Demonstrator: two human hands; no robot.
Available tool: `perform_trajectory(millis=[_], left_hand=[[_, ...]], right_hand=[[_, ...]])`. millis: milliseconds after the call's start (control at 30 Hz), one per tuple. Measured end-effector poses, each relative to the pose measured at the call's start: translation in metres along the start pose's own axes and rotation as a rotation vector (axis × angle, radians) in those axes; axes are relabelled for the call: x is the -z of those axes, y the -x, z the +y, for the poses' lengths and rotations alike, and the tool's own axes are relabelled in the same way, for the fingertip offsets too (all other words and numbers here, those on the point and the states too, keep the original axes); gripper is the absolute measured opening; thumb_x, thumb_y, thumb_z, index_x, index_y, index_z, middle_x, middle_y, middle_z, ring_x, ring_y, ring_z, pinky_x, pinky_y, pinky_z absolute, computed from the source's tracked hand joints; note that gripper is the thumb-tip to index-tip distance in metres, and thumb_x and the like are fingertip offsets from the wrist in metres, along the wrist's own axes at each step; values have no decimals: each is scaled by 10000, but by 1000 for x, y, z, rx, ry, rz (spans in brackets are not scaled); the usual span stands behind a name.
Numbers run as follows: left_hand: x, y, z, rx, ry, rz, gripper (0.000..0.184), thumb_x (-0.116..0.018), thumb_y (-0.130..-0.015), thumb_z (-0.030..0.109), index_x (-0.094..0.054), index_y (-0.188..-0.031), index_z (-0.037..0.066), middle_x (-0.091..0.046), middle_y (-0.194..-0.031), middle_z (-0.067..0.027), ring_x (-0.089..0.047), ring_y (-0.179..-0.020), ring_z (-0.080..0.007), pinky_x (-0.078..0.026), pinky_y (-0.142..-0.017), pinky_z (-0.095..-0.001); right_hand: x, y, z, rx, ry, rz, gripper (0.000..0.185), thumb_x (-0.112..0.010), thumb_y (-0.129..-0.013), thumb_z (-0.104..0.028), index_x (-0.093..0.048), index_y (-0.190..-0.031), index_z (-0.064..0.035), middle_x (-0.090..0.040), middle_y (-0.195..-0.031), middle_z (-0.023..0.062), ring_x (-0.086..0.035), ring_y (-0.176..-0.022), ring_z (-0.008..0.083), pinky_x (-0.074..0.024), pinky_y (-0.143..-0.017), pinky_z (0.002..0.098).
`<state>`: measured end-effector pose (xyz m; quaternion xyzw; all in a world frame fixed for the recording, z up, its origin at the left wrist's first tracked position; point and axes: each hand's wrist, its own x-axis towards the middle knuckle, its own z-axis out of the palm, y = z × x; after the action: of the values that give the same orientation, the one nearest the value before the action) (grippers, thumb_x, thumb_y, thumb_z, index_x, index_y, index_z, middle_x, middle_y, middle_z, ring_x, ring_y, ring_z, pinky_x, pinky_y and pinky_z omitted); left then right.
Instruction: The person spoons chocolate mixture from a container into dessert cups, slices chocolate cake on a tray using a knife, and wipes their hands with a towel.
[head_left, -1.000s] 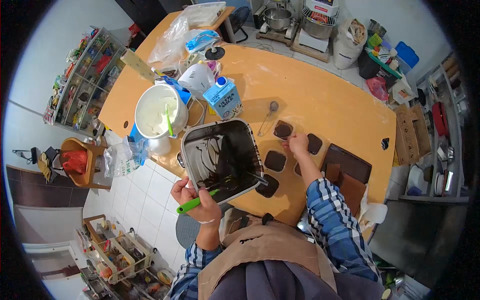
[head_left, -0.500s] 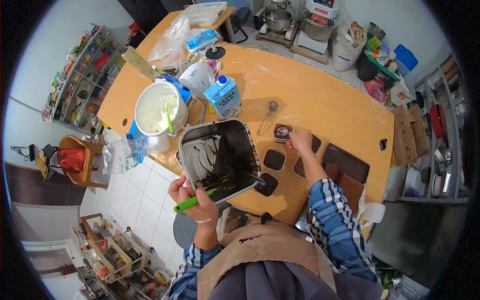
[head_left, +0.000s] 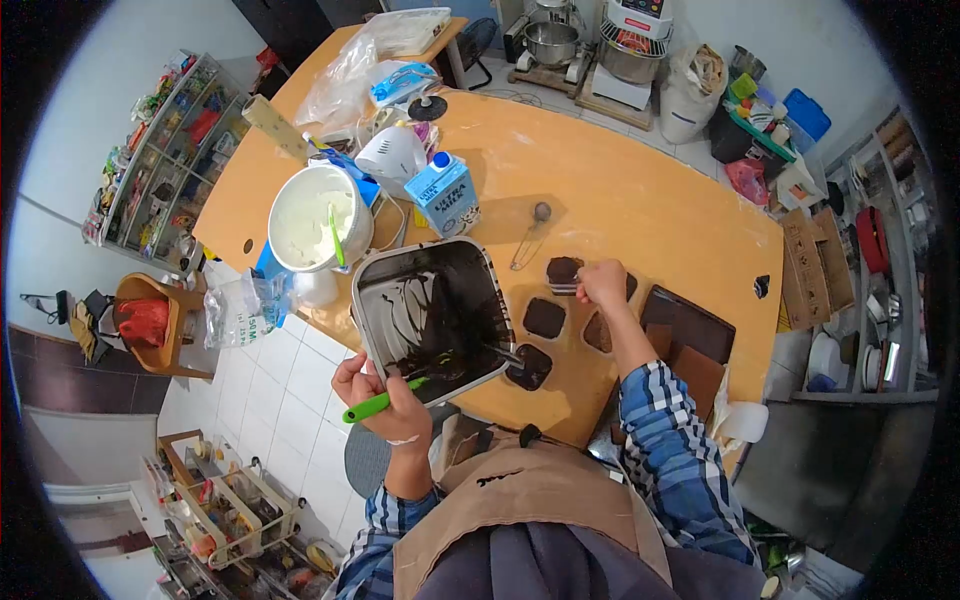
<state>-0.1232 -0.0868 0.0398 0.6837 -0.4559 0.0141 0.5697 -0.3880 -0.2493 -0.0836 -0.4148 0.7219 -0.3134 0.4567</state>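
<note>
The left hand (head_left: pixel 395 400) is closed on the near edge of the pan (head_left: pixel 375 310), with the green spatula (head_left: pixel 367 407) clasped in the same grip. Chocolate smears the pan, and a metal spoon (head_left: pixel 507 353) leans over its right side. Further out, the right hand (head_left: pixel 605 283) has its fingers closed at the side of a chocolate-topped cup (head_left: pixel 563 268); from here I can't tell whether it is lifted off the table (head_left: pixel 640 220). Four more cups (head_left: pixel 545 318) sit below and beside that hand, one paler on top. To its right lies a dark tray (head_left: pixel 700 315). Beyond the right hand is a strainer (head_left: pixel 540 213). Past the left hand and pan stand a milk carton (head_left: pixel 445 196), a white bowl (head_left: pixel 287 255) of cream and a hand mixer (head_left: pixel 392 152).
</note>
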Motion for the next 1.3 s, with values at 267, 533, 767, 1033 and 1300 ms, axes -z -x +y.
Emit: perform_trajectory(millis=[267, 533, 767, 1033, 1300], left_hand=[[1, 0, 1, 6, 1, 4, 179, -465, -632, 19, -300, -562, 14, -432, -939, -191, -443, -877, -257, -342, -806, -367], [1, 0, -2, -3, 18, 19, 165, -463, -625, 12, -311, -559, 11, -434, -952, -190, -434, -845, -242, -344, -786, -358], [1, -1, -6, 3, 38, 33, 178, -469, -625, 30, -310, -547, 11, -438, -979, -181, -413, -805, -203, -348, -759, -324], [1, -1, -8, -2, 7, 30, 172, -460, -619, 26, -306, -542, 16, -441, -990, -176, -413, -797, -200, -347, -757, -320], [1, -2, -11, -47, -21, 34, 157, -454, -617, 7, -310, -555, 12, -441, -989, -176, -409, -772, -193, -351, -729, -309]], right_hand=[[5, 3, 1, 0, 20, -12, 222, -522, -721, -52, -532, -518, 38, -550, -469, 116, -558, -392, 165, -452, -361, 291], [2, 2, 17, 144, -30, 50, 125, -507, -764, -36, -577, -709, 51, -571, -540, 100, -573, -430, 147, -439, -365, 267], [-6, 1, 36, 383, -76, 207, 117, -501, -818, -56, -570, -821, 38, -581, -603, 85, -605, -522, 145, -466, -466, 253], [-5, -10, 45, 512, -43, 279, 145, -505, -842, -60, -575, -920, 41, -585, -666, 60, -602, -545, 120, -474, -477, 234], [-6, -11, 48, 488, -67, 263, 148, -504, -845, -54, -576, -924, 48, -590, -670, 66, -594, -546, 116, -477, -478, 232]])
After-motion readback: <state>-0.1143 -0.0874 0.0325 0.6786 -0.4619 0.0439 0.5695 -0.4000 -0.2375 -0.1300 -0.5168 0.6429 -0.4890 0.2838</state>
